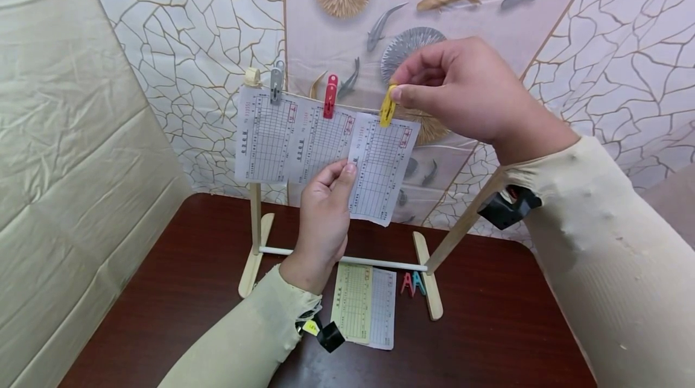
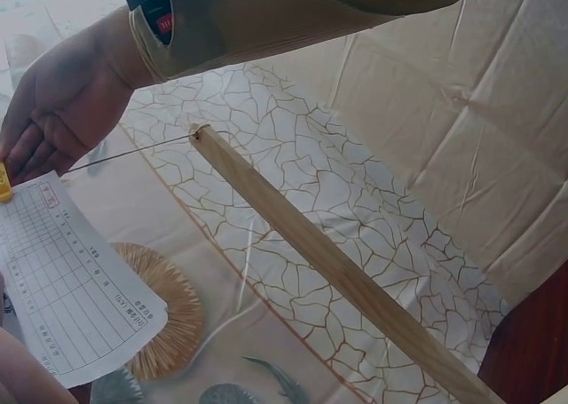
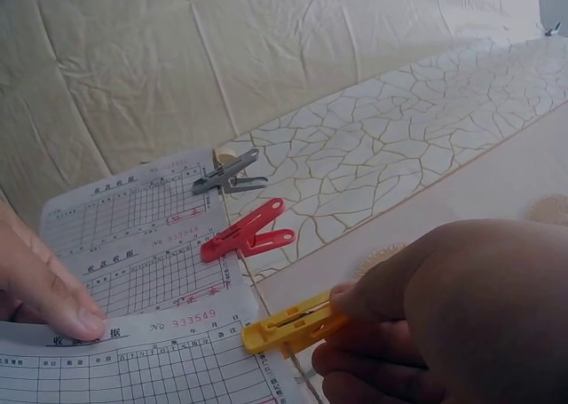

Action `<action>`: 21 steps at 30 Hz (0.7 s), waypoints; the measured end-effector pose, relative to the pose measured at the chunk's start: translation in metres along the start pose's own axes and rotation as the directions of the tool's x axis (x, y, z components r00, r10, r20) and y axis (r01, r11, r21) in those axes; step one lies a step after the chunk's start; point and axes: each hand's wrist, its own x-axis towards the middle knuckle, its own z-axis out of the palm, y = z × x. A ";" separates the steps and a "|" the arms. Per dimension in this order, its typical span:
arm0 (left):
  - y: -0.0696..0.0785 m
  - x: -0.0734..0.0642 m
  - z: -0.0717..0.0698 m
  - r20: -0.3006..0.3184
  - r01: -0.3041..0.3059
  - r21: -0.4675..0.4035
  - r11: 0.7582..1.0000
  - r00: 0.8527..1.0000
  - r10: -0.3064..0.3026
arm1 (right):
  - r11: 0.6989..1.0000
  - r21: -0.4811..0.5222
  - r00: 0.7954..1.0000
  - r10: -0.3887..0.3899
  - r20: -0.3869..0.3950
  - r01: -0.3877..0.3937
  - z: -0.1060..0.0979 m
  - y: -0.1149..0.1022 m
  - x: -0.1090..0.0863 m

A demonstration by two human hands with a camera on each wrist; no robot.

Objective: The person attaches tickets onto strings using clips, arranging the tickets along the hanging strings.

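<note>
My right hand [image 1: 450, 89] pinches the handles of a yellow clothespin [image 3: 297, 324] between thumb and fingers. The clothespin's nose sits over the top edge of a printed receipt sheet [image 1: 382, 165], at the string [image 2: 133, 151]. My left hand [image 1: 328, 207] pinches the left side of that same sheet, thumb in front. To the left, two more receipt sheets hang from the string: one under a grey clothespin [image 1: 276, 81], the other under a red clothespin [image 1: 330, 96]. The sheet in my left hand overlaps the edge of the middle one.
The string runs between the posts of a wooden stand, the right post [image 2: 328, 253] leaning in view. A white rod [image 1: 380, 263] joins its feet. On the dark table [image 1: 179, 315] lie yellow and white receipt sheets [image 1: 353, 303], beside a pink clothespin [image 1: 408, 284] and a blue clothespin [image 1: 418, 283].
</note>
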 end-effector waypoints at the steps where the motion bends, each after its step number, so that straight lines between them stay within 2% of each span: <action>1: 0.000 0.000 0.000 0.000 0.000 0.000 1.000 1.000 0.000 | 1.000 -0.001 1.000 0.002 0.005 -0.002 0.000 0.000 0.000; 8: -0.001 -0.001 0.000 0.000 0.002 -0.008 1.000 1.000 -0.002 | 1.000 -0.011 1.000 0.020 0.021 -0.020 0.001 0.001 -0.001; 15: 0.000 -0.002 -0.001 0.000 0.005 -0.002 1.000 1.000 -0.005 | 0.997 0.052 0.998 0.048 0.040 -0.050 0.004 0.000 0.002; 21: 0.001 -0.001 -0.001 0.003 0.003 -0.008 1.000 1.000 -0.003 | 0.998 0.031 0.998 0.057 0.039 -0.059 0.003 -0.001 0.003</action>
